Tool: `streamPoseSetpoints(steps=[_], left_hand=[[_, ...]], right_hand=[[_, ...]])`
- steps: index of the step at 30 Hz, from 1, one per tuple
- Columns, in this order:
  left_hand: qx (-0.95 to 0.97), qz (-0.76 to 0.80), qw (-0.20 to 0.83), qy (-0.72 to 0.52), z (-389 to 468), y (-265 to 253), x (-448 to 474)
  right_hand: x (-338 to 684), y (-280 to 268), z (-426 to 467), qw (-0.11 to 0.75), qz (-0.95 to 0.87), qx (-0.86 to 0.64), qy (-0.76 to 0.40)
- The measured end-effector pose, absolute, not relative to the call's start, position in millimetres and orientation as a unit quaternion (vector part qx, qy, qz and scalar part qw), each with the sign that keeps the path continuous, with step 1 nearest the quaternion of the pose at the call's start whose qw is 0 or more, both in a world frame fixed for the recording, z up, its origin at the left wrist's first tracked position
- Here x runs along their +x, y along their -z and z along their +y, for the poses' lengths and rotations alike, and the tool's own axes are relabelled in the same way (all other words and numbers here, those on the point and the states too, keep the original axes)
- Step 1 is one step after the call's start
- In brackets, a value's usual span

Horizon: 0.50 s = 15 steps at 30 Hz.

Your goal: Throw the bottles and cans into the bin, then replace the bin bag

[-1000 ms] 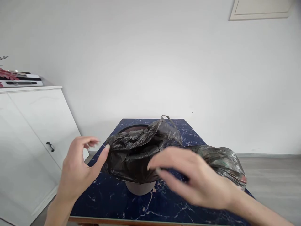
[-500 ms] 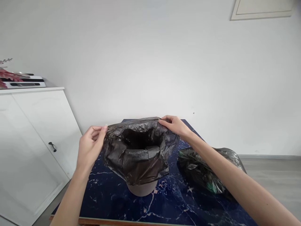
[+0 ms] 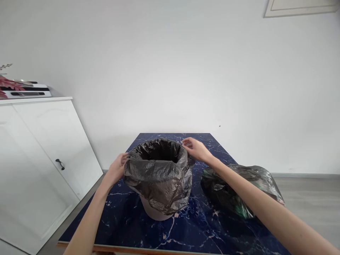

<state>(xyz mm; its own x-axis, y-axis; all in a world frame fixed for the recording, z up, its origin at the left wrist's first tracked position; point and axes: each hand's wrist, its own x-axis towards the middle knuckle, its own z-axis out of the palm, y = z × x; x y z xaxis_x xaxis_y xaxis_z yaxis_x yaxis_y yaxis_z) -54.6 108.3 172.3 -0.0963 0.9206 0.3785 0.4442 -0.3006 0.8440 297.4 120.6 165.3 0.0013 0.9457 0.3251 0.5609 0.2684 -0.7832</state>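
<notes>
A black garbage bag (image 3: 159,177) lines a pale trash can (image 3: 158,210), its top folded outward over the rim and hanging down the sides. Only the lower part of the can shows beneath the plastic. My left hand (image 3: 116,170) is at the bag's left edge, fingers bent around the plastic and partly hidden behind it. On the far right of the rim, my right hand (image 3: 196,148) has its fingers curled in and closed on the bag's edge. The bag's mouth gapes upward, dark inside.
A second, filled black plastic bag (image 3: 228,191) lies to the right, partly behind my right forearm. Everything stands on a blue marbled table (image 3: 127,226) against a white wall. A white cabinet (image 3: 39,159) is at the left, with a white device (image 3: 29,92) on top.
The bag's far edge, held up and stretched between my hands before, is now folded down over the rim. Both hands have moved lower, my left one also inward.
</notes>
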Motion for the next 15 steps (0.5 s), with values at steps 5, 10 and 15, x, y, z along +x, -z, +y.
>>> streamPoseSetpoints(steps=[5,10,15], left_hand=[[0.681,0.357,0.314,-0.556,78.0,-161.0,-53.6],[0.737,0.384,0.328,-0.449,77.7,-118.4,-56.8],[0.773,0.442,0.380,-0.252,102.8,-83.8,-51.8]], right_hand=[[292.2,-186.8,56.8,0.513,-0.719,-0.441,-0.160],[274.7,-172.6,27.3,0.445,-0.853,-0.269,-0.039],[265.2,-157.9,39.4,0.454,-0.839,-0.289,0.076]])
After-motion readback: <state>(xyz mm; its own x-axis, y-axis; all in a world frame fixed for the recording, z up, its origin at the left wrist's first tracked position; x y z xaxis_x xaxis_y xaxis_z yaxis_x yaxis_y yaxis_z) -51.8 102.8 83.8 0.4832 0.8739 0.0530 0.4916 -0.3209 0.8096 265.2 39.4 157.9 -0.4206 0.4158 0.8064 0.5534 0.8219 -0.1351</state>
